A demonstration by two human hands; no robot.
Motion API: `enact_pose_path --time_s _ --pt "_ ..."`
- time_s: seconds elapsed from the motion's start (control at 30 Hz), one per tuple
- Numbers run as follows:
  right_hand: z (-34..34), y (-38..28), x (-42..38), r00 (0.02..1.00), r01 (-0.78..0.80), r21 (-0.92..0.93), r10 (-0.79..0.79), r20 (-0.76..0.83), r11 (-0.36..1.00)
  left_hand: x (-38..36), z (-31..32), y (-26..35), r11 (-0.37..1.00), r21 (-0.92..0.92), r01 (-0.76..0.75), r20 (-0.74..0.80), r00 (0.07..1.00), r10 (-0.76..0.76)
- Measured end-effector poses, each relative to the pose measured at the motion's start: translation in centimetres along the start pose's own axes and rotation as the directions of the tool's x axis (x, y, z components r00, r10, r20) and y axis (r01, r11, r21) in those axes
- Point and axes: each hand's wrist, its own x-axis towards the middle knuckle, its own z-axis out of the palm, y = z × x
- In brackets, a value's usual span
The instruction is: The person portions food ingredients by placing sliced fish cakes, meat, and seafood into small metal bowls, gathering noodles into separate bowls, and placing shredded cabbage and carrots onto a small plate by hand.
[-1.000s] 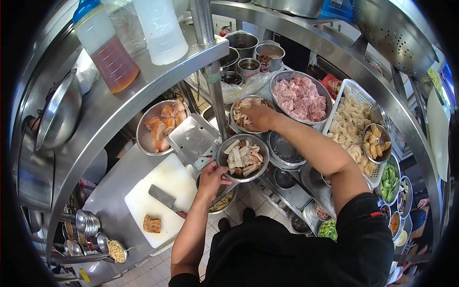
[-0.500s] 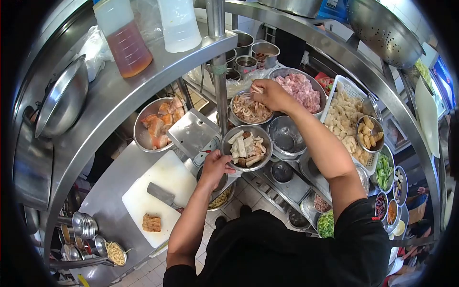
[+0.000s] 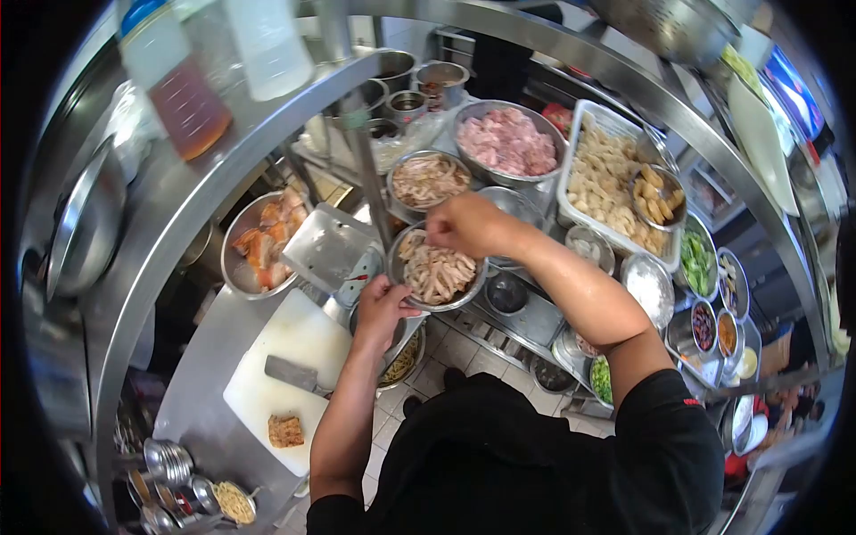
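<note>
Brown and roughly cut, a block (image 3: 286,432) is set toward the near corner of the cutting board (image 3: 312,334). Beyond, the rim of a steel bowl (image 3: 446,307) is gripped by the left hand (image 3: 383,308), thumb uppermost. Over its meat strips (image 3: 439,272), the right hand's (image 3: 473,225) fingers are bunched; whether any strip is pinched cannot be told. With one-sided support, the bowl could be tipped by a hard press.
</note>
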Motion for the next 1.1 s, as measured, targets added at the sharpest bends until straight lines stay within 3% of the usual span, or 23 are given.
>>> enact_pose_path --time_s 0.03,0.1,0.17,0.23,0.37,0.47,0.57,0.63,0.73,0.77,0.83,0.93,0.97,1.03,1.1 --pt "0.0 0.0 -1.2 0.999 -0.041 -0.004 0.041 -0.016 0.999 -0.1 0.2 0.0 1.0 0.01 -0.024 0.008 1.0 0.024" --pt "-0.9 0.1 -4.3 0.988 0.055 -0.012 -0.056 -0.145 0.998 -1.2 0.1 0.2 0.999 0.03 -0.011 -0.004 1.0 0.011" --pt "-5.0 0.3 -8.2 0.966 -0.25 -0.115 0.239 -0.102 0.961 -2.5 -1.0 0.2 0.999 0.049 -0.006 -0.006 1.0 0.007" --pt "-8.1 2.7 -12.7 0.898 -0.44 -0.246 0.416 -0.145 0.864 -4.4 -1.9 0.9 0.999 0.05 -0.012 -0.012 1.0 0.012" --pt "-8.6 6.5 -18.2 0.697 -0.644 -0.434 0.717 0.006 0.63 -6.6 -4.7 0.5 0.997 0.068 -0.022 -0.058 0.998 0.026" --pt "-6.3 8.2 -19.0 0.612 -0.699 -0.428 0.789 0.056 0.573 -7.4 -5.0 0.8 0.996 0.09 -0.029 -0.077 0.996 0.036" --pt "-3.0 9.9 -18.3 0.649 -0.696 -0.441 0.759 -0.05 0.566 -7.4 -4.8 0.5 0.996 0.083 -0.018 -0.068 0.997 0.024" --pt "-2.6 10.8 -17.7 0.63 -0.702 -0.449 0.776 -0.027 0.553 -7.7 -4.0 0.7 0.996 0.086 -0.014 -0.054 0.998 0.019" --pt "-3.0 11.5 -17.7 0.768 -0.57 -0.482 0.64 -0.023 0.666 -7.7 -3.5 0.1 0.998 0.067 0.005 0.004 1.0 -0.006" --pt "-3.5 11.3 -18.1 0.769 -0.567 -0.485 0.639 -0.023 0.666 -7.8 -3.3 0.1 0.998 0.063 0.004 0.003 1.0 -0.004" --pt "-5.1 9.8 -18.5 0.68 -0.728 -0.06 0.731 0.064 0.683 -8.3 -2.7 0.1 0.998 0.054 0.026 0.036 0.999 -0.028" --pt "-5.8 10.1 -19.8 0.676 -0.731 0.177 0.735 0.057 0.659 -8.4 -2.9 -0.6 0.997 0.056 0.047 0.055 0.997 -0.05" --pt "-6.3 9.9 -20.1 0.661 -0.722 0.307 0.749 0.045 0.619 -8.4 -2.9 -0.7 0.996 0.07 0.056 0.069 0.996 -0.061" --pt "-7.2 9.1 -20.5 0.689 -0.687 0.341 0.724 0.025 0.642 -8.4 -2.4 -1.0 0.995 0.077 0.059 0.071 0.995 -0.065" --pt "-8.3 7.8 -20.7 0.728 -0.539 0.604 0.686 -0.018 0.588 -8.1 -1.8 -1.3 0.992 0.104 0.073 0.104 0.991 -0.084"
